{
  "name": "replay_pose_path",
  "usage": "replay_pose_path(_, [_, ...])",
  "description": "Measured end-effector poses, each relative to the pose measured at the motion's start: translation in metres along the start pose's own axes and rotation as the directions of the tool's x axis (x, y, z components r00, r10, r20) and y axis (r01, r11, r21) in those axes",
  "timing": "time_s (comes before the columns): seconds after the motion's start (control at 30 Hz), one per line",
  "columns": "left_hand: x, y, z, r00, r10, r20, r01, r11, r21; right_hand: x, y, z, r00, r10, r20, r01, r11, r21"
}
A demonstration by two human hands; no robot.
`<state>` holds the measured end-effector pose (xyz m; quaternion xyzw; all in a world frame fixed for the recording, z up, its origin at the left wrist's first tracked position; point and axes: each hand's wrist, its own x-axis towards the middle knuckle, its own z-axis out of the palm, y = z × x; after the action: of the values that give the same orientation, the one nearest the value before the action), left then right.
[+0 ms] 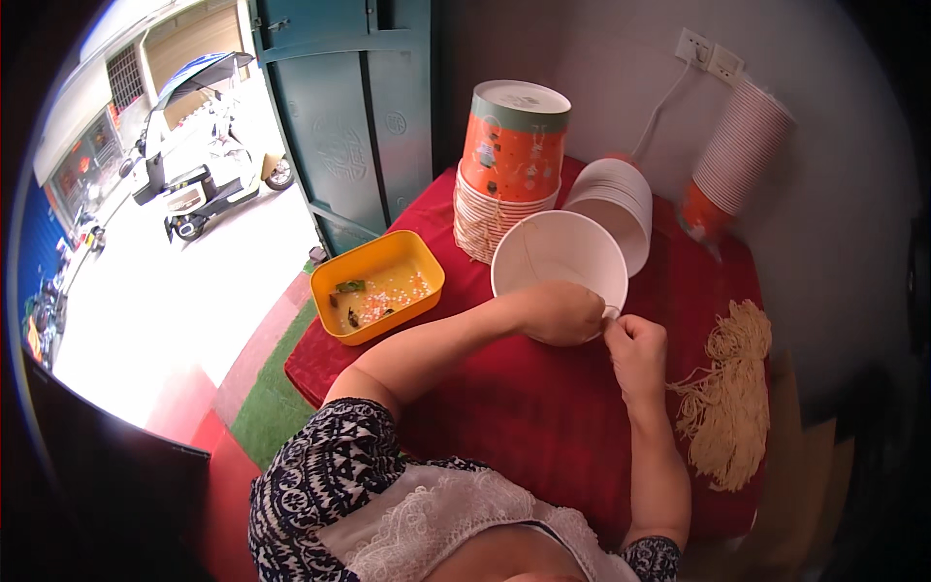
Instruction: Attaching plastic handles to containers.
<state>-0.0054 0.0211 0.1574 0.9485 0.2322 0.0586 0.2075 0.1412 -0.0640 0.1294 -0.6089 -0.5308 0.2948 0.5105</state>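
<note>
A white paper bucket stands mouth up on the red-covered table, in front of me. A thin pale string runs down inside it from the far rim toward my left hand. My left hand is closed at the bucket's near right rim, its fingertips mostly hidden. Just right of it, my right hand is closed in a pinch, almost touching the left. Between the fingertips shows a small pale bit that looks like the string. A bundle of cream strings lies to the right of my right forearm.
Behind the bucket stands a tall stack of orange-and-green paper buckets. Nested white buckets lie on their side, and another stack leans at the wall. A yellow tub with small scraps sits left. The red tablecloth covers the table.
</note>
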Motion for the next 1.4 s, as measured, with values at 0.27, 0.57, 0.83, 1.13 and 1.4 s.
replay_pose_path(0.27, [-0.008,0.008,-0.008,0.999,-0.030,-0.012,0.029,0.997,-0.073,0.000,0.003,-0.001,1.000,-0.019,0.022,0.018,1.000,0.020])
replay_pose_path(0.57, [-0.003,0.001,-0.003,0.998,0.006,-0.070,-0.018,0.986,-0.166,0.000,0.004,0.000,1.000,-0.019,0.021,0.018,0.999,0.051])
replay_pose_path(0.83, [0.001,-0.002,0.000,0.986,-0.012,-0.169,-0.030,0.970,-0.243,0.000,-0.001,-0.012,0.992,-0.040,0.118,0.030,0.996,0.086])
replay_pose_path(1.13, [-0.001,0.005,0.000,0.967,-0.075,-0.245,-0.012,0.941,-0.337,-0.021,-0.036,-0.050,0.914,-0.309,0.262,0.391,0.841,-0.373])
replay_pose_path(1.4, [-0.004,0.000,-0.006,0.988,-0.138,-0.074,0.053,0.741,-0.669,-0.016,-0.037,-0.054,0.870,-0.348,0.349,0.488,0.705,-0.514])
